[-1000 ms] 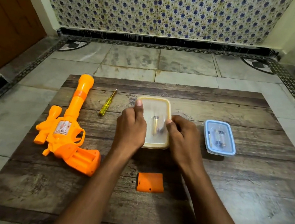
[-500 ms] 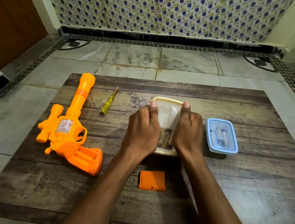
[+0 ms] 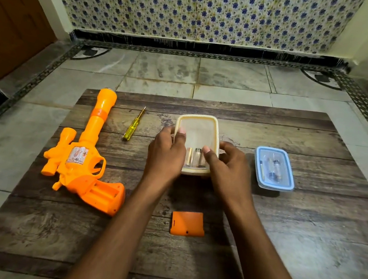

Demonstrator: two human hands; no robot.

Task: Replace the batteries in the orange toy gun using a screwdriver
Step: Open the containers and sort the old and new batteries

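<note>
Dark, worn wooden desk (image 3: 304, 247) on a grey stone-tiled floor (image 3: 232, 75). Behind, blue-flowered patterned wall (image 3: 194, 8). At far left, brown wooden door (image 3: 12, 21).

We cannot read the toy gun's (image 3: 78, 163) label, and the blue-lidded box's (image 3: 274, 168) contents stay blurred.

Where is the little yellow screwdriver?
In the head view the yellow screwdriver lies on the wooden table's far left part, between the orange toy gun and the cream box.
</note>
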